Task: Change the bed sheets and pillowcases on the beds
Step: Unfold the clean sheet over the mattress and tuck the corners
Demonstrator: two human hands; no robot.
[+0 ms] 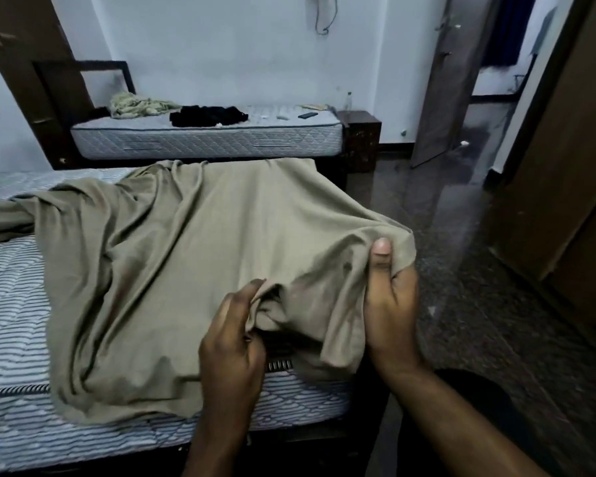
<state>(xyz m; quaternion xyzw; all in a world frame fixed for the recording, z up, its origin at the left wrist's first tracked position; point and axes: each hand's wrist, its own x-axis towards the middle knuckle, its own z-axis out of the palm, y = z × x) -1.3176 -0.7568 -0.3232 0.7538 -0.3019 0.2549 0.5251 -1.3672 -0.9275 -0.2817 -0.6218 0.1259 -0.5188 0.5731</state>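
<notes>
While the right hand (391, 304) pinches a corner of the beige bed sheet (200, 263) between thumb and curled fingers (382, 251), holding it up off the mattress edge, the left hand (233, 342) curls its fingers round a gathered fold of the hem just beside it. Held this way, the corner likely forms a pocket to be drawn over the mattress corner below the fingers. Beyond the fingers the sheet lies rumpled and only partly spread across the near striped mattress (11, 321), its far edge trailing toward the head end, so the fitting looks barely begun. Farther off, a second bare mattress (203, 139) carries a crumpled pale cloth (138, 105) and dark clothing (207, 115), apparently stripped and waiting.
</notes>
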